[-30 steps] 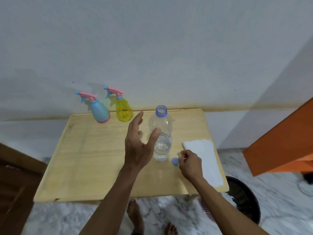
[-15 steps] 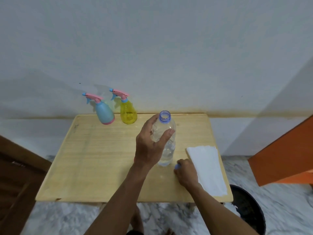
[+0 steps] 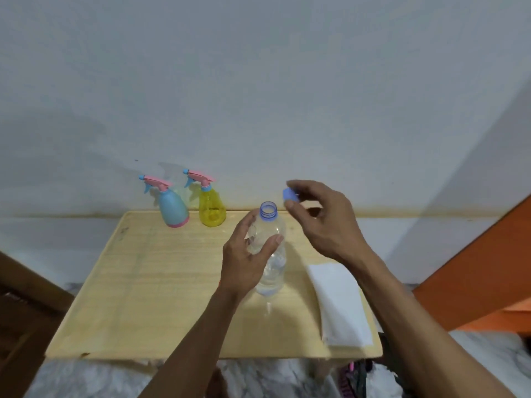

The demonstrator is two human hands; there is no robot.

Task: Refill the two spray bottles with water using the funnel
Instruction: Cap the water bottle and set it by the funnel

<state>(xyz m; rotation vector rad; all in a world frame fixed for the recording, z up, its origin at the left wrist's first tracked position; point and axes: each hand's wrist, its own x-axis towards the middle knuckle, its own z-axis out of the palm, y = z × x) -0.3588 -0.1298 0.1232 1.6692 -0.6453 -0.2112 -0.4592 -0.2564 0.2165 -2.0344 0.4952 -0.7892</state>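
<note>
Right hand [image 3: 324, 222] has lifted cap [image 3: 288, 194] above bottle [image 3: 270, 248]; left hand [image 3: 244, 257] grips bottle.

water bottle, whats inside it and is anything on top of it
The water bottle holds clear water in its lower part. Its mouth is open: the cap is in the right hand, up beside the neck. The left hand covers the bottle's left side.

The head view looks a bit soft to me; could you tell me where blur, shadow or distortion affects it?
Head view: the right hand pinching the blue cap is slightly smeared; the left hand grips the clear water bottle, whose water level is hard to read; both spray bottles cast faint shadows on the wall; the wide lens bows the table edge.
</note>
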